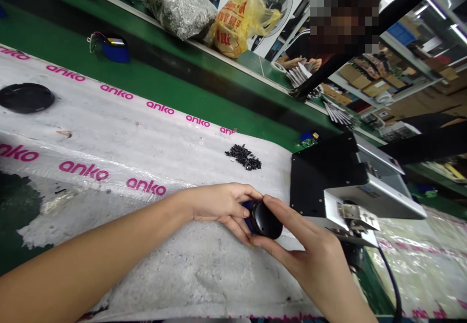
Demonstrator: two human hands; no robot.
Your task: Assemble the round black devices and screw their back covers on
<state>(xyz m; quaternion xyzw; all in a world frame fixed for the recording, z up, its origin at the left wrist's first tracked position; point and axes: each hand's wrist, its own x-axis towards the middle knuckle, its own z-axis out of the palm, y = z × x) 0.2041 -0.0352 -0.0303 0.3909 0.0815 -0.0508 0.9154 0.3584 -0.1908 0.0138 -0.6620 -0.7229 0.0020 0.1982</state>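
Both hands are on the same piece here: the left hand (pixel 215 208) and right hand (pixel 310 250) grip a stubby round black part (pixel 264 221) between their fingers, with its blue side (pixel 248 217) tucked against the left hand. It's held over a scuffed white anko sheet (pixel 146 260). A pile of small black bits (pixel 243 157) sits farther up the sheet, and a black-and-silver bench machine (pixel 350 182) is just right.

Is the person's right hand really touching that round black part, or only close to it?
Touching. The head view shows the right hand with its fingers lying on the round black part, with no gap between them.
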